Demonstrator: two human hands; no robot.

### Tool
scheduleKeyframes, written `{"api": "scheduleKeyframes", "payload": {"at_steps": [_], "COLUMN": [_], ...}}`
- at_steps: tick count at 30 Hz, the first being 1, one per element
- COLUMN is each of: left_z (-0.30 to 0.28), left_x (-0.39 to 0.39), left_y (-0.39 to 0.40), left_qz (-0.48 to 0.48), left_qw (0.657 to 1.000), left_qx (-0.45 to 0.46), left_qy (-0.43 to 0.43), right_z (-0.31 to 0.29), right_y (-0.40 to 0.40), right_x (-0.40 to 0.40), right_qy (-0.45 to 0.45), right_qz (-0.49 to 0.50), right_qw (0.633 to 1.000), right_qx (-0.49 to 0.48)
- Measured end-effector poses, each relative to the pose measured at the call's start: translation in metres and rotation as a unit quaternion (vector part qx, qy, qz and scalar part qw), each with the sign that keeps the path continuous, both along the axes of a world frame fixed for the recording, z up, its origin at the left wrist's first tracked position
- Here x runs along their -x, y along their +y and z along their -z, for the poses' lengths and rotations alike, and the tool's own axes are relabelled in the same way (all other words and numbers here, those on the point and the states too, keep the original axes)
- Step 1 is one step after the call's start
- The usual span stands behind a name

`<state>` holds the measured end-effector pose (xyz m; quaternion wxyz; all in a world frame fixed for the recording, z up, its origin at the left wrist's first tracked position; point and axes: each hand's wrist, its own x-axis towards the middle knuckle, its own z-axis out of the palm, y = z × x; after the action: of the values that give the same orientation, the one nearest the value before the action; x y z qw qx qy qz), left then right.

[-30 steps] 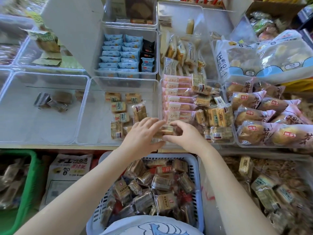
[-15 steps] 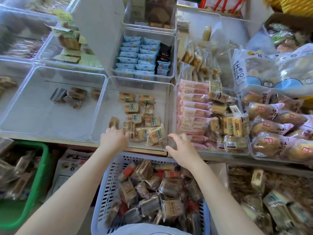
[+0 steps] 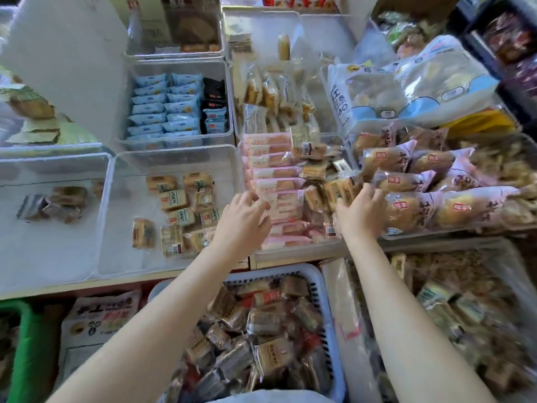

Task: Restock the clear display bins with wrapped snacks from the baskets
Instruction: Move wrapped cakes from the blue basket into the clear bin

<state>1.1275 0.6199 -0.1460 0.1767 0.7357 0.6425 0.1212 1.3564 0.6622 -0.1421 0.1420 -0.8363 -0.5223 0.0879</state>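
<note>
**Beyond both hands: part-filled bins, light crinkly packs**

Ahead of the hands stand the clear display bins (image 3: 174, 158), one sparsely stocked to the left of the left hand. Below the forearms sits the white basket (image 3: 325, 289), heaped with wrapped snacks (image 3: 270, 350). These look light, film-wrapped, slippery and crushable; judged best taken across the flat faces, not by the seam ends. Left hand (image 3: 241, 216) hovers over pink packs (image 3: 276, 173), fingers loosely spread, holding nothing. Right hand (image 3: 360, 210) reaches among tan packs (image 3: 337, 190); whether it holds one cannot be told.
</note>
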Motion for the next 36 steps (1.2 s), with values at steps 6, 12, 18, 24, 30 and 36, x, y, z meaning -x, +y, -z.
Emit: {"api": "scheduleKeyframes", "payload": {"at_steps": [6,12,18,24,30,36], "left_z": [0.0,-0.006,-0.022,-0.015,0.018,0.065], "left_x": [-0.01,-0.007,0.002,0.043,0.097,0.097], "left_y": [0.002,-0.005,-0.021,-0.037,-0.045,-0.036], "left_qz": [0.021,0.016,0.019,0.022,-0.141,-0.202], "left_qw": [0.999,1.0,0.995,0.995,0.989,0.971], "left_qx": [0.022,0.026,0.004,0.099,0.005,0.124], "left_qy": [0.023,-0.007,-0.097,-0.022,-0.05,-0.017], "right_z": [0.01,0.007,-0.021,-0.014,0.003,0.024], "right_y": [0.008,-0.005,-0.042,-0.053,-0.048,-0.029], "right_x": [-0.013,-0.012,0.039,0.092,0.107,0.078], "right_qy": [0.039,0.096,0.188,0.211,0.168,0.0], "right_qz": [-0.001,-0.056,-0.311,-0.408,-0.38,-0.24], "right_qw": [0.999,0.994,0.929,0.873,0.904,0.971], "right_qx": [0.004,-0.009,0.066,0.164,0.098,0.013]}}
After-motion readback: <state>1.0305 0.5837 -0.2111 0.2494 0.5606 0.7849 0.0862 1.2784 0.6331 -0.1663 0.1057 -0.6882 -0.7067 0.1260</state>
